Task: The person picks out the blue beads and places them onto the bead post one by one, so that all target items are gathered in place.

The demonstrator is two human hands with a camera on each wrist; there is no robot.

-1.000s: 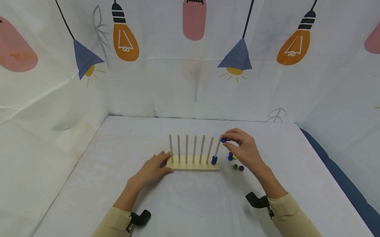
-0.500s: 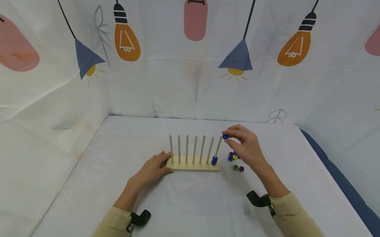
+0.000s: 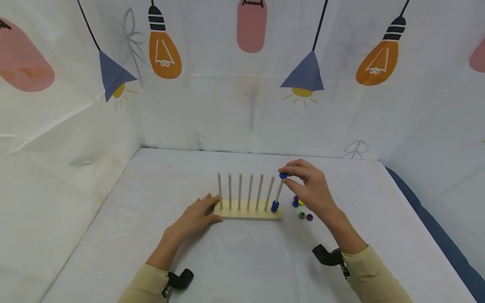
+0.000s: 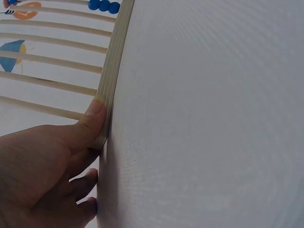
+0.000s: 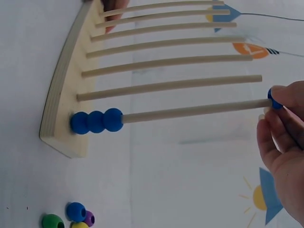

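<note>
A wooden peg board point(image 3: 246, 214) with a row of upright pegs stands mid-table. My left hand point(image 3: 196, 216) grips its left end, thumb point(image 4: 96, 107) on the front edge and fingers behind. Three blue beads point(image 5: 96, 122) are stacked at the foot of the rightmost peg point(image 5: 194, 110). Another blue bead point(image 3: 283, 175) is pinched between thumb and fingers of my right hand point(image 3: 311, 187). That bead sits at the tip of the same peg; the right wrist view shows it meeting the peg's end, partly covered by the fingers.
Loose beads lie on the table right of the board, among them a green bead point(image 3: 302, 215), a purple bead point(image 3: 309, 217), a blue bead point(image 3: 295, 204) and a yellow bead point(image 3: 301, 202). A white printed cloth point(image 3: 228, 102) hangs behind the table point(image 3: 238, 267).
My right hand has shifted the pinched blue bead from just right of the rightmost peg leftward onto its tip. The left hand keeps its grip on the board.
</note>
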